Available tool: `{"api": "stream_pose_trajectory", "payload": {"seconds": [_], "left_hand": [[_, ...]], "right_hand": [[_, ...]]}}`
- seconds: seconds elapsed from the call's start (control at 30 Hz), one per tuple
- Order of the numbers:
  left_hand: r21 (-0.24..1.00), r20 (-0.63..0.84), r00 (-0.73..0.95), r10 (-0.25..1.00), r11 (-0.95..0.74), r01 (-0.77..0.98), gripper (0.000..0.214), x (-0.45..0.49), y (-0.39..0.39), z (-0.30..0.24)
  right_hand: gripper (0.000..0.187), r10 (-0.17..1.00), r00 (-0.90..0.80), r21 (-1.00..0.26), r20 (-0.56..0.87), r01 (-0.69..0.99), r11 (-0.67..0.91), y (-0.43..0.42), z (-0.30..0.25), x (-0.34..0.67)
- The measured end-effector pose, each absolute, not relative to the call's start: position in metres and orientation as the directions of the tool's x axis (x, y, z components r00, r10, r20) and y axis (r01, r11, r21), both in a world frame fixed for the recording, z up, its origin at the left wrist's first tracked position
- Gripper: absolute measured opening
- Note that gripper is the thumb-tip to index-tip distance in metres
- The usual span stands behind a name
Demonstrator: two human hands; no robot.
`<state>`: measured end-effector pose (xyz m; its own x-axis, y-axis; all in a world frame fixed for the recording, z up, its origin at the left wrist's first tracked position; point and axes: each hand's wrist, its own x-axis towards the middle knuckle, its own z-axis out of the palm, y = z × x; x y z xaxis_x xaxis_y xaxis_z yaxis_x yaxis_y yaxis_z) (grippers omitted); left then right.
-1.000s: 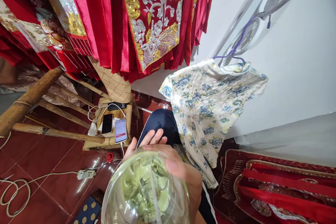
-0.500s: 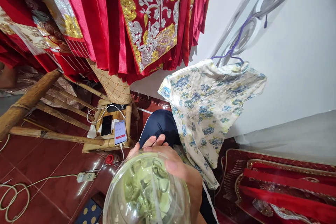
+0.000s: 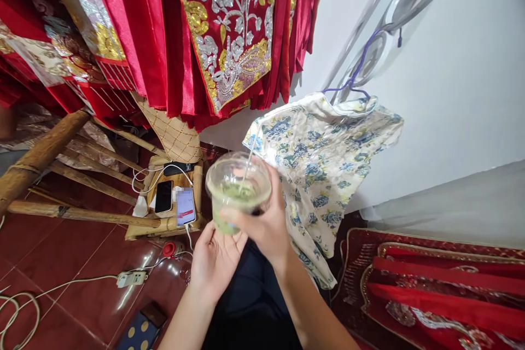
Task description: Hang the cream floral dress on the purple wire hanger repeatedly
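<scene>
Holds the cup [image 3: 219,205] farther out than in the earlier frame, away from the near edge of the view and over the lap [image 3: 254,298], bringing both forearms [image 3: 309,298] into sight. Grips it at the right with the right hand [image 3: 264,229], thumb across the near side, the other fingers curled round toward the far side and partly hidden; likely clasps it low like this to keep it upright and leave the clear lid [image 3: 219,167] and the straw [image 3: 249,163] free. Keeps the left hand [image 3: 215,260] open and palm up just beneath, fingertips partly behind the cup; seems to offer a rest for the weight, though cannot tell of any real contact between palm and base. Shows green drink [image 3: 223,225] through the wall of the cup, and the straw leaning toward the far right. Has, to the left and apart from the hands, a lit phone [image 3: 187,208] and a dark phone [image 3: 164,197] lying face up side by side on the chair [image 3: 143,231], the lit one joined at its near end to a white cable [image 3: 189,236], probably set there to charge near the socket [image 3: 132,278] on the floor. Displays, beyond the right hand, a floral blouse [image 3: 328,167] on a purple hanger [image 3: 361,65], presumably hung to stay smooth.
</scene>
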<state>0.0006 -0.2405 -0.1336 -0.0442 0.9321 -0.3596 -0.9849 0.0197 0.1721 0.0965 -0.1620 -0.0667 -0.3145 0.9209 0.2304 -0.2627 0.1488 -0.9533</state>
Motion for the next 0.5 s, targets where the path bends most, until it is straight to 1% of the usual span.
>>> {"api": "stream_pose_trajectory", "payload": {"seconds": [0.07,0.1,0.17,0.2,0.3,0.43,0.5], "left_hand": [[0.169,-0.4,-0.087,0.912,-0.02,-0.985,0.044,-0.003,-0.234,-0.131],[0.171,-0.406,-0.104,0.908,-0.037,-0.985,0.045,-0.004,-0.231,-0.13],[0.176,-0.395,-0.108,0.912,-0.041,-0.984,0.047,-0.007,-0.228,-0.13],[0.178,-0.393,-0.099,0.914,-0.03,-0.984,0.047,-0.008,-0.227,-0.13],[0.18,-0.392,-0.075,0.917,-0.003,-0.984,0.048,-0.01,-0.227,-0.133],[0.192,-0.323,-0.127,0.938,-0.066,-0.979,0.048,-0.011,-0.223,-0.134],[0.188,-0.314,-0.124,0.941,-0.066,-0.98,0.047,-0.013,-0.22,-0.134]], "right_hand": [[0.087,0.901,-0.369,-0.958,0.227,-0.249,0.139,-0.141,-0.063,0.089],[0.087,0.874,-0.425,-0.959,0.238,-0.247,0.141,-0.133,-0.063,0.088],[0.085,0.813,-0.527,-0.96,0.248,-0.246,0.133,-0.123,-0.064,0.088],[0.085,0.799,-0.547,-0.959,0.252,-0.253,0.129,-0.12,-0.065,0.088],[0.086,0.809,-0.519,-0.949,0.276,-0.281,0.143,-0.117,-0.065,0.089],[0.088,0.774,-0.574,-0.954,0.269,-0.272,0.129,-0.116,-0.064,0.089],[0.087,0.792,-0.546,-0.952,0.272,-0.275,0.138,-0.116,-0.064,0.089]]}}
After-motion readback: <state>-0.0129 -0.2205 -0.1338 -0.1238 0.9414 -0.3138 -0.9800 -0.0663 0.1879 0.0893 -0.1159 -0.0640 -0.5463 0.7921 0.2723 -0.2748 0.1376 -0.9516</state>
